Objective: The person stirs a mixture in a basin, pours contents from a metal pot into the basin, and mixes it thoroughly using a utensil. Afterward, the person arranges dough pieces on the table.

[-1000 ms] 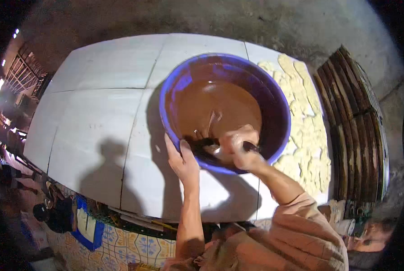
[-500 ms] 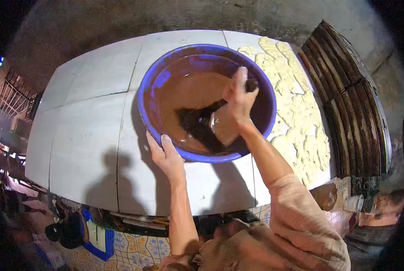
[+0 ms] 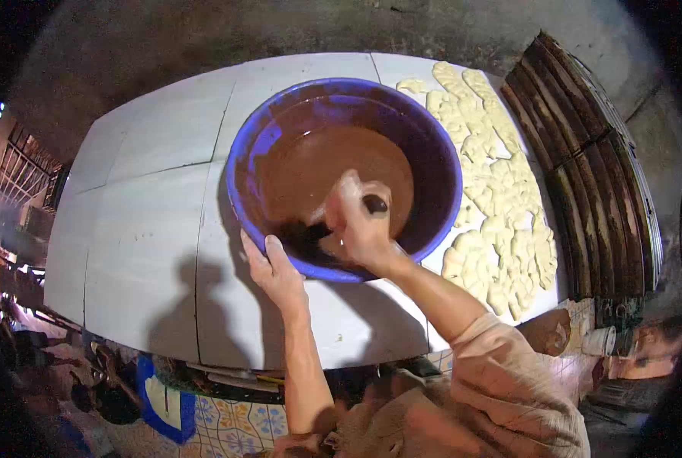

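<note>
A purple plastic basin holds brown liquid on the white tiled table. My left hand grips the basin's near-left rim, thumb along the top edge. Inside the basin, toward the near side, my right hand is closed around the dark handle of a tool. The tool's far end is low in the liquid and hidden, so its kind does not show. My right hand is slightly blurred by motion.
Pale pieces of shaped dough cover the right side of the white tiled table. Dark ridged metal trays stand stacked beyond the right edge. A blue-framed object is on the patterned floor below, left of me.
My right hand has swept from the basin's right side toward its near middle, bringing the tool along. The basin has shifted slightly left and nearer, with my left hand still on its rim.
</note>
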Tool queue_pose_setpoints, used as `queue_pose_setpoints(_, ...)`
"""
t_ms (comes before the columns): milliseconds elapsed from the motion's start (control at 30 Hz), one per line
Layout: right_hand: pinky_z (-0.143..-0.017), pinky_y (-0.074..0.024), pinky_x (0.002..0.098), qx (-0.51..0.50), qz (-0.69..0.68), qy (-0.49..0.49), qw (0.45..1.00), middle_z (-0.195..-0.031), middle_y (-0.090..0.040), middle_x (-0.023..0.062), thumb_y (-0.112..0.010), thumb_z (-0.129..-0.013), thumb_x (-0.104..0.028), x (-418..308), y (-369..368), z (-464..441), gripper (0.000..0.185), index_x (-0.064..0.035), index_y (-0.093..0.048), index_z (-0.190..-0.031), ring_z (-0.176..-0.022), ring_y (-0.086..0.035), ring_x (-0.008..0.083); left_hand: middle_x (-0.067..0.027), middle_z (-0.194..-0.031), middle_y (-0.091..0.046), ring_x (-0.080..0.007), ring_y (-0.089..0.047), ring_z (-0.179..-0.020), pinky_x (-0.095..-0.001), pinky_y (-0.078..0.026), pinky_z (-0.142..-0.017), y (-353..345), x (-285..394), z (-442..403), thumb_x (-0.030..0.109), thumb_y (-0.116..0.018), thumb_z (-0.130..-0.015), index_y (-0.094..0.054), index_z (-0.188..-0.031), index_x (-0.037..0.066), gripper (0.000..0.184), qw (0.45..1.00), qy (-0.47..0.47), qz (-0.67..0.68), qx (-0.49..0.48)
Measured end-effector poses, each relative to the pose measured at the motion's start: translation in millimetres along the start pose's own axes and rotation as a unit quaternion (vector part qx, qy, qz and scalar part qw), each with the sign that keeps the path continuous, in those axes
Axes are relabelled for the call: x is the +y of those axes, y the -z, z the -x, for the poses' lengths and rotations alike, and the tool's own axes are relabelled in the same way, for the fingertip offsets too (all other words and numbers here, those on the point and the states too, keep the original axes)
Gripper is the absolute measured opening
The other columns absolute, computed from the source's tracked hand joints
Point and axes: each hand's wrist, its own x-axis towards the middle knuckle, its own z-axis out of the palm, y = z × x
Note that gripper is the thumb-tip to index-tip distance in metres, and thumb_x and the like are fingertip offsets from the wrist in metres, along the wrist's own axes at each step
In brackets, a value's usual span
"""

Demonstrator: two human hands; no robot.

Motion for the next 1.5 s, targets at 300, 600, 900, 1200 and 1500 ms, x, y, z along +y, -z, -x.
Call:
queue_pose_setpoints(300, -0.080, -0.0433, 0.0294, 0.223, 0.110, 0.133, 0.959, -0.057, -0.052, 0.0030, -0.052, -0.091, -0.032, 8, 21, 6, 0.040, -0.0019, -0.053, -0.065, -0.061, -0.052, 0.0170, -0.0206, -0.123, -0.051, -0.0243, -0.050, -0.110, -0.0327, -0.035, -0.098, 0, 15, 0, 0.008, -0.046, -0.091, -0.035, -0.131, -0.010, 0.045, 0.998, -0.013, 0.057, -0.004)
queue_pose_setpoints(600, -0.047, -0.0292, 0.0262, 0.231, -0.109, -0.045, 0.966, -0.057, -0.040, -0.0018, -0.046, -0.094, -0.037, 3, 20, -20, 0.042, -0.0106, -0.040, -0.062, -0.050, -0.036, 0.0097, -0.0163, -0.122, -0.051, -0.0223, -0.050, -0.108, -0.0312, -0.037, -0.096, 0, 14, 3, 0.006, -0.044, -0.090, -0.035, -0.132, -0.008, 0.045, 0.997, 0.009, 0.073, -0.014)
queue_pose_setpoints(900, -0.045, -0.0286, 0.0255, 0.206, 0.012, 0.050, 0.977, -0.047, -0.034, -0.0010, -0.046, -0.095, -0.035, -13, 22, 7, 0.044, -0.0143, -0.037, -0.058, -0.041, -0.029, 0.0098, -0.0192, -0.124, -0.050, -0.0234, -0.049, -0.110, -0.0317, -0.037, -0.095, 1, 4, -1, 0.010, -0.047, -0.091, -0.035, -0.132, -0.010, 0.047, 0.997, -0.018, 0.068, -0.022)
queue_pose_setpoints(1200, -0.042, -0.0287, 0.0263, 0.234, -0.144, -0.021, 0.961, -0.053, -0.044, -0.0016, -0.046, -0.095, -0.036, -3, 16, 2, 0.040, -0.0073, -0.052, -0.067, -0.047, -0.040, 0.0077, -0.0132, -0.119, -0.054, -0.0205, -0.053, -0.099, -0.0306, -0.041, -0.087, 5, -1, -11, 0.012, -0.047, -0.089, -0.037, -0.133, -0.005, 0.048, 0.999, 0.006, 0.017, -0.026)
queue_pose_setpoints(1500, -0.062, -0.0404, 0.0348, 0.269, -0.064, -0.017, 0.961, -0.079, -0.052, 0.0086, -0.055, -0.086, -0.023, 7, 79, 25, 0.022, -0.0027, -0.052, -0.095, -0.075, -0.049, 0.0213, -0.0105, -0.101, -0.057, -0.0162, -0.056, -0.066, -0.0257, -0.042, -0.047, 13, 3, -24, 0.020, -0.050, -0.086, -0.049, -0.118, -0.002, 0.038, 0.992, 0.116, -0.034, -0.047)
